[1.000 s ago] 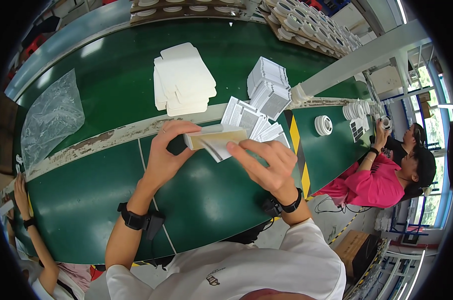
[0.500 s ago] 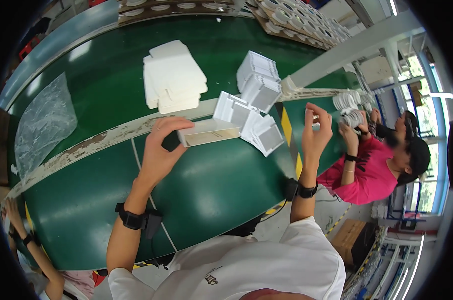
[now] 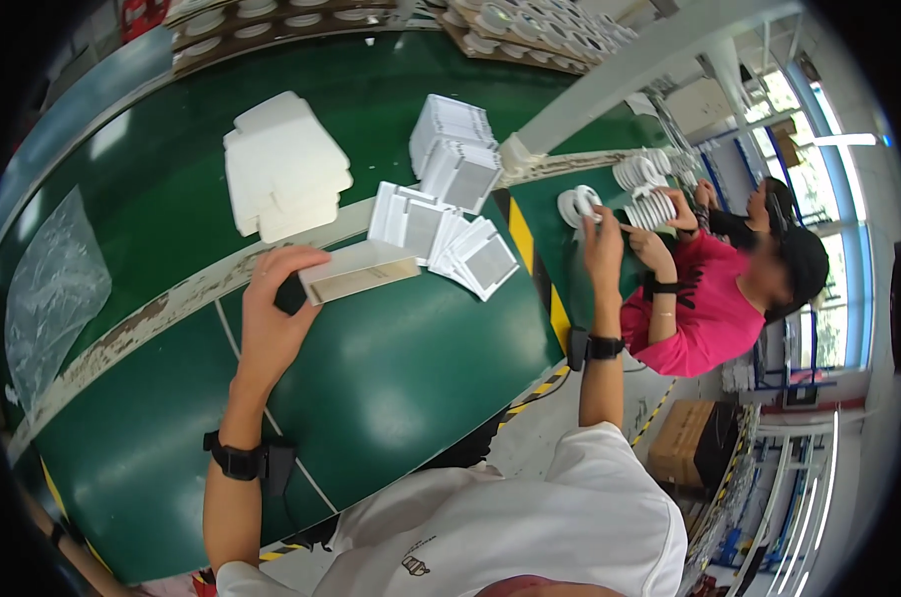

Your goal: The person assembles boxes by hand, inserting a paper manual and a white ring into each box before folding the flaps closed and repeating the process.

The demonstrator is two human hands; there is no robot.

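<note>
My left hand [image 3: 271, 318] grips one end of a thin white carton [image 3: 361, 269], which lies on its side above the green table with its long side facing me. On the right, my right hand [image 3: 602, 259] is stretched out, its fingertips closed at the edge of a white ring-shaped part [image 3: 580, 204]; the fingers hide some of it. Beyond the carton's far end are fanned-out white square pieces with grey panels [image 3: 475, 259]. A taller stack of similar pieces [image 3: 455, 149] stands behind them.
Flat white cartons [image 3: 286, 169] lie in a pile on the far green surface, with a clear plastic bag [image 3: 58, 298] at left. A co-worker in pink [image 3: 689, 308] handles stacked white rings [image 3: 649, 209]. A white post [image 3: 610, 90] rises behind the stack; trays of round parts [image 3: 530, 30] are at the back.
The view has shifted, moving the table's things left in the picture. My right hand has gone from poised with curled fingers to the white ring. My left hand still holds the carton.
</note>
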